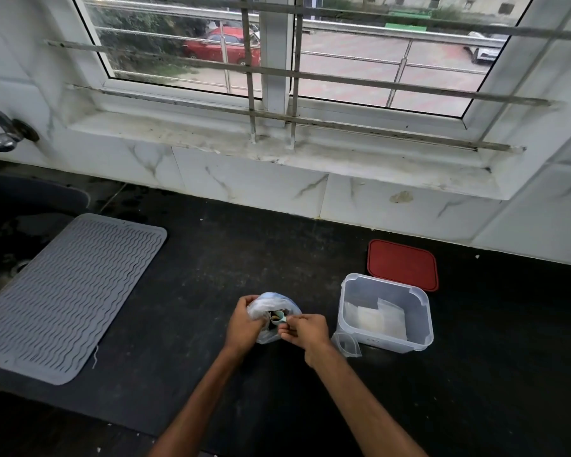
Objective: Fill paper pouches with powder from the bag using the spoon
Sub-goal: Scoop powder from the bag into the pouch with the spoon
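A thin translucent plastic bag (271, 303) stands on the black counter with its mouth held wide. My left hand (244, 324) grips the bag's left rim. My right hand (305, 331) pinches the handle of a small pale green spoon (277, 317), whose bowl sits inside the bag's mouth over dark contents. A small pouch (345, 345) lies on the counter just right of my right hand, against the clear box. More white paper pouches (374, 319) lie inside that box.
The clear plastic box (350, 291) stands right of the bag, with its red lid (402, 263) flat behind it. A grey ribbed mat (66, 291) covers the counter's left side. A tap (4, 133) and sink edge are at far left. A tiled wall and window sill run behind.
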The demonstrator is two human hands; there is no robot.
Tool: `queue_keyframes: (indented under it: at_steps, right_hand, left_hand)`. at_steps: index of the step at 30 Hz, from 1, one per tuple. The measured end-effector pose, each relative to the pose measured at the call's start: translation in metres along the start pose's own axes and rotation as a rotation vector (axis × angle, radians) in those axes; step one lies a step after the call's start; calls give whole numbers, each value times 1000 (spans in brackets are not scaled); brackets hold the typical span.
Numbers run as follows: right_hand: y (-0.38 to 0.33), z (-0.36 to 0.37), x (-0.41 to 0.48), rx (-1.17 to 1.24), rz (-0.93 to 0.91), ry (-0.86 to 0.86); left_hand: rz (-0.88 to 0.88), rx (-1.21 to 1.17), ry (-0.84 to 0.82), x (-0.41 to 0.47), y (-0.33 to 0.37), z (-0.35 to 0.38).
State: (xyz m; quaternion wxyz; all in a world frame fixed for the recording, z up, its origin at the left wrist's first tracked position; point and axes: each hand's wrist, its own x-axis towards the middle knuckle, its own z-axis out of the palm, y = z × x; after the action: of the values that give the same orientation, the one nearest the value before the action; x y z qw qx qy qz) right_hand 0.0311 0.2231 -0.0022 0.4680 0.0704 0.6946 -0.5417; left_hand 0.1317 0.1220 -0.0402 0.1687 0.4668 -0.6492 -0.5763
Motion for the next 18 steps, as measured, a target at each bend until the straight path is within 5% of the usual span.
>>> queue_keyframes:
  at_steps: [9, 15, 18]
  right_hand:
    - [-14, -21, -27, 48, -12, -91]
    - [-25, -67, -60, 61, -26, -154]
    - [-30, -102, -75, 44, -81, -120]
  left_hand:
    - [82, -9, -14, -11, 13, -14]
    - [480, 39, 380, -47, 35, 1]
    - [552, 23, 222, -72, 37, 29]
